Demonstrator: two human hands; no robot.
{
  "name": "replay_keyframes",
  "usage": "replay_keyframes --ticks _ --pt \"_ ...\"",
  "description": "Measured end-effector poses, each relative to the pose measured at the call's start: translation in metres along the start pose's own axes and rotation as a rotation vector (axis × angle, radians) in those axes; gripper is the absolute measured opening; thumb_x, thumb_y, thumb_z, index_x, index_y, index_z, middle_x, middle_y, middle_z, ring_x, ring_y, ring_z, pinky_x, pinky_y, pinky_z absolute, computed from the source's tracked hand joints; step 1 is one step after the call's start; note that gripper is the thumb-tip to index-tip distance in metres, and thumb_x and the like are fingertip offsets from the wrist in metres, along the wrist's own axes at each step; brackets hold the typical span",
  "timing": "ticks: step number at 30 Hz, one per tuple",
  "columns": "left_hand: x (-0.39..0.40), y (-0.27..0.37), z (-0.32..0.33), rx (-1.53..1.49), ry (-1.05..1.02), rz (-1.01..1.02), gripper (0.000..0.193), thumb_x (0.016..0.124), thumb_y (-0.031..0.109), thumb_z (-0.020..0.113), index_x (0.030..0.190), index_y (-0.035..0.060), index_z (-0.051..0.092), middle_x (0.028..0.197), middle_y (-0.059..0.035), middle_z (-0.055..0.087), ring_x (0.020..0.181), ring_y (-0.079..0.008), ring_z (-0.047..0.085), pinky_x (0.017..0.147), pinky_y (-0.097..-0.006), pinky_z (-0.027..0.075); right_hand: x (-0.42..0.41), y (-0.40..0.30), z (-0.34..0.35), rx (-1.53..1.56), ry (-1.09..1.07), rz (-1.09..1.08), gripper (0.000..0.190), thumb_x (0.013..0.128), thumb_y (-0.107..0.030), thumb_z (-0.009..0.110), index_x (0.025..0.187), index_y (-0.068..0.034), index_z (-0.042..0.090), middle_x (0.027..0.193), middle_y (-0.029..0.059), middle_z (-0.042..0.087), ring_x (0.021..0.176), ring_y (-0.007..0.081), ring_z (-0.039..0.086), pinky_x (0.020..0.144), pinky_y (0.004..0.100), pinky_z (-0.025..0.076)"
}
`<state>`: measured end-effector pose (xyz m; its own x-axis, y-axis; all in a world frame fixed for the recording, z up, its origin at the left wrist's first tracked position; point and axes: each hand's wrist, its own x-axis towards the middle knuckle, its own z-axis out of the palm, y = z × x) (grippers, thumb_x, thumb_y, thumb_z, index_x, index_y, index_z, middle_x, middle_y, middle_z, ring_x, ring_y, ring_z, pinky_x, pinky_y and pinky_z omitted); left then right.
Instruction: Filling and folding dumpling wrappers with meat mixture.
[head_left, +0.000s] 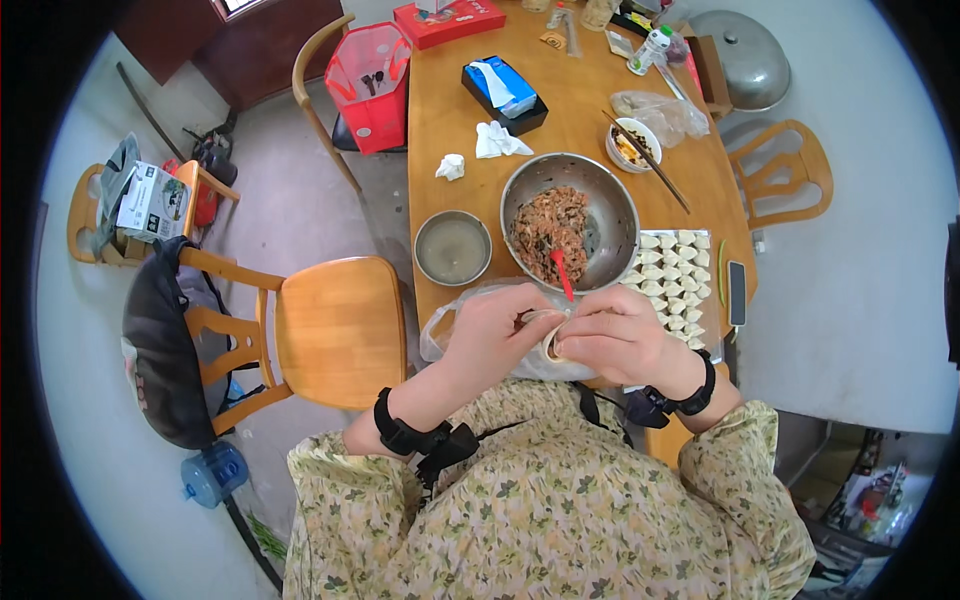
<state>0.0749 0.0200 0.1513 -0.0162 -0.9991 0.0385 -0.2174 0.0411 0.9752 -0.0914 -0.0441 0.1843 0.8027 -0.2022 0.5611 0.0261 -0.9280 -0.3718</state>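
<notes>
Between my left hand (495, 326) and my right hand (619, 334) a pale dough wrapper (553, 346) is pinched and folded into a curve. Both sets of fingertips grip its edge; what lies inside it is mostly hidden. Under my hands spreads a clear plastic bag (442, 341). Just beyond stands a steel mixing bowl (619, 202) with ground meat filling (551, 225) in it. A red-handled utensil (561, 274) rests in the filling, its handle towards me. Several rows of folded dumplings (675, 277) lie on a tray to the right of my right hand.
Left of the mixing bowl is a steel bowl of cloudy liquid (453, 247). A small bowl (634, 146) with chopsticks (667, 184) across it, a tissue box (504, 94) and crumpled tissues (501, 141) lie farther back. A phone (737, 292) sits by the right edge, a wooden chair (341, 330) at left.
</notes>
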Motion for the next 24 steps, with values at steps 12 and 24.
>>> replay_keyframes --ticks 12,24 --pt "0.001 0.010 -0.017 -0.090 -0.141 0.107 0.022 0.070 0.008 0.064 0.092 0.0035 0.061 0.076 -0.0077 0.056 0.070 -0.0131 0.055 0.057 -0.0244 0.045 0.005 0.000 0.002 -0.035 0.002 0.151 0.021 0.060 -0.004 0.066 0.079 -0.005 0.059 0.073 0.0054 0.052 0.070 0.0212 0.051 0.059 0.0300 0.045" --pt "-0.009 0.015 -0.014 0.112 -0.039 0.100 0.033 0.065 0.006 0.068 0.097 0.0084 0.062 0.089 -0.0062 0.053 0.076 -0.0148 0.057 0.066 -0.0240 0.049 0.005 -0.009 0.001 0.205 0.100 0.618 0.048 0.059 -0.009 0.072 0.102 -0.007 0.054 0.094 0.0083 0.052 0.076 0.0186 0.053 0.066 0.0282 0.044"
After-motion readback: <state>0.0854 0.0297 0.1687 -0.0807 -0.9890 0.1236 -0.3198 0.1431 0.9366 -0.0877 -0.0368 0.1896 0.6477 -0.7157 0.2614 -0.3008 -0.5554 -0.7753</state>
